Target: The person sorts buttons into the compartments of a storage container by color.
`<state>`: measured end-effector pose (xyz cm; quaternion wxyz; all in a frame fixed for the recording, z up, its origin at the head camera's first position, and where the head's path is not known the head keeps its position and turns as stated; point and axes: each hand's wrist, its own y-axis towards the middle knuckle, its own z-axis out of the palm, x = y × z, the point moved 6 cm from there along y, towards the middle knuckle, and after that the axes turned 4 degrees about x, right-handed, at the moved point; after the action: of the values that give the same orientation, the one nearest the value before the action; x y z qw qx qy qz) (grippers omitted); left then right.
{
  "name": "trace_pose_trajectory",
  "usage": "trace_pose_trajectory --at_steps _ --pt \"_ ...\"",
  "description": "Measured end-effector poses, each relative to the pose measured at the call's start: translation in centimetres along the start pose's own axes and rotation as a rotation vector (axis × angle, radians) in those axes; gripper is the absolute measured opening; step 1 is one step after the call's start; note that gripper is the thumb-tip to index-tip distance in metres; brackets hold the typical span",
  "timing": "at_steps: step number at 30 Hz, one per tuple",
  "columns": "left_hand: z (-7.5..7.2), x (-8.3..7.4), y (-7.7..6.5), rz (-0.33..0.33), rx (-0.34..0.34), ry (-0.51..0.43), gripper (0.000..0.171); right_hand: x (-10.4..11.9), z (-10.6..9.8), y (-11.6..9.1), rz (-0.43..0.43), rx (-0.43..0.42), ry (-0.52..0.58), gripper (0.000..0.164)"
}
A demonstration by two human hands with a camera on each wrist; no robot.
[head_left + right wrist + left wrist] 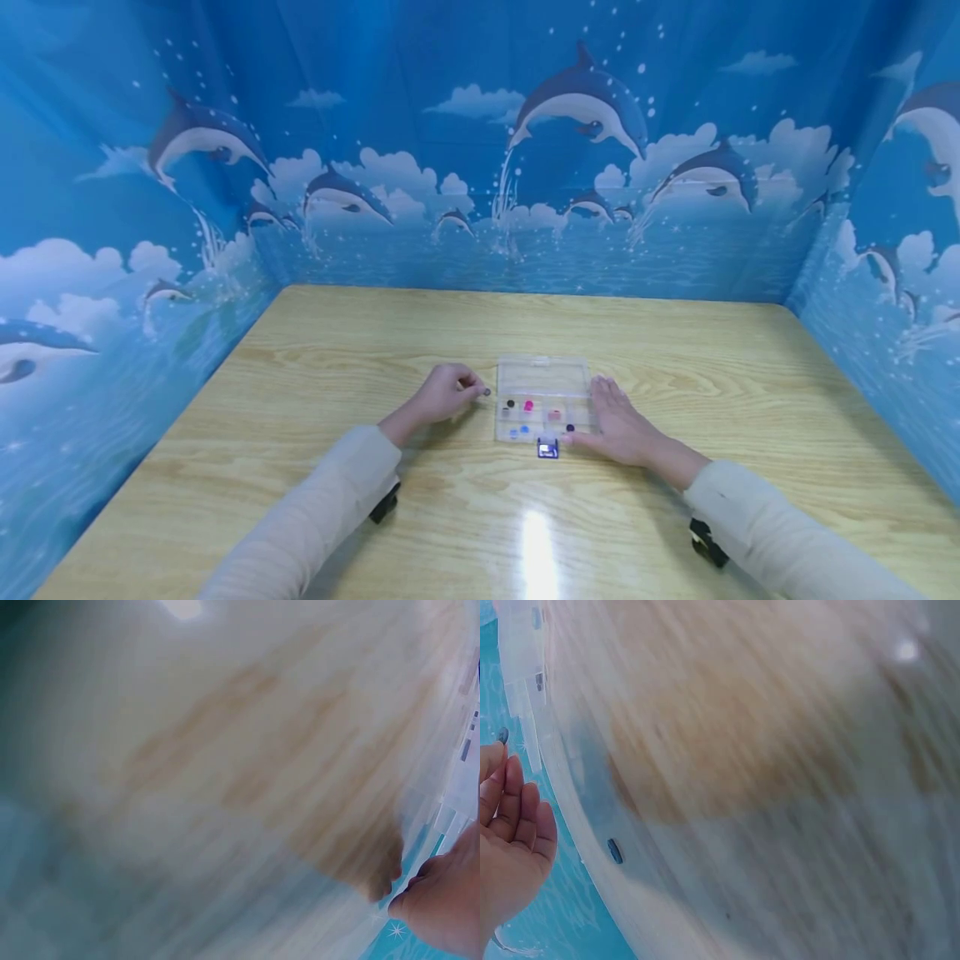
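Observation:
My left hand (444, 393) pinches a small dark button-like disc (487, 392) between thumb and fingertip, just left of a clear plastic compartment box (497, 429). The box's lid is laid open at the far side. Several small pieces lie in the compartments, among them a black piece (511, 403), a pink piece (528, 406) and a blue piece (524, 430). My right hand (621, 427) rests along the box's right side, fingers straight and thumb toward its front edge. Another dark disc (615, 851) lies on the table in the left wrist view.
A small blue-and-white tag (547, 449) sits at the front edge of the box. The wood-grain table (360, 333) is bounded at the back and sides by a blue dolphin-print curtain (420, 242). Light glares off the table in front.

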<state>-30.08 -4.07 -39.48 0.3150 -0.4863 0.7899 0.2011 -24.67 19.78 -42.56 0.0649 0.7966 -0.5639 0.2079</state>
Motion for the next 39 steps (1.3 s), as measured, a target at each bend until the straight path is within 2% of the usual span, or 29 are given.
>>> trace_pose_trajectory --at_steps 10,18,26,32,39 --pt "0.3 -0.8 0.6 -0.016 -0.008 -0.011 0.01 -0.1 0.0 0.0 0.007 0.008 -0.01 0.102" --pt "0.9 -1.9 1.3 0.01 0.004 -0.016 0.011 -0.1 -0.1 -0.1 0.01 0.011 0.001 0.102" --pt "1.6 -3.6 1.7 0.076 0.013 -0.022 0.01 -0.1 -0.1 -0.1 0.01 -0.002 -0.008 0.101" --pt "2.5 -4.2 2.3 0.064 0.04 -0.033 0.012 0.0 -0.2 -0.1 0.007 -0.006 -0.005 0.101" --pt "3.2 -5.1 2.6 0.065 0.041 -0.034 0.012 0.1 -0.1 -0.1 0.009 0.0 -0.003 0.103"
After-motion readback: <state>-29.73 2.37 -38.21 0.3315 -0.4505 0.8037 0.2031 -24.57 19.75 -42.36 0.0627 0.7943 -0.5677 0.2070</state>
